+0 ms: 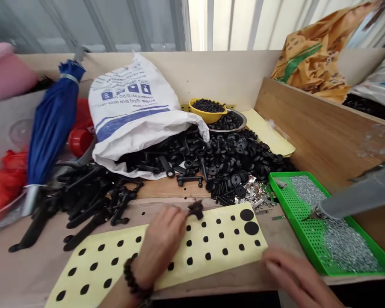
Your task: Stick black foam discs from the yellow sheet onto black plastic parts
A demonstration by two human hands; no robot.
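Observation:
My left hand (165, 237), with a dark bead bracelet on its wrist, is closed above a pale yellow sheet (147, 256) carrying rows of black dots. A small black plastic part (196, 209) sticks out past its fingertips, blurred. Over by the sheet's right corner, my right hand (291, 271) is smeared by motion; whether it holds anything does not show. Two larger black discs (251, 228) lie on the sheet's right end. Black handle-like parts (190, 180) lie behind the sheet.
A white sack (134, 115) spills black parts. Silvery metal clips (256, 192) lie beside a green tray (295, 222) of small metal pieces, with a grey power driver (359, 196) above it. Black handles (86, 231) pile at left near a blue umbrella (53, 124). A yellow bowl (208, 115) stands behind.

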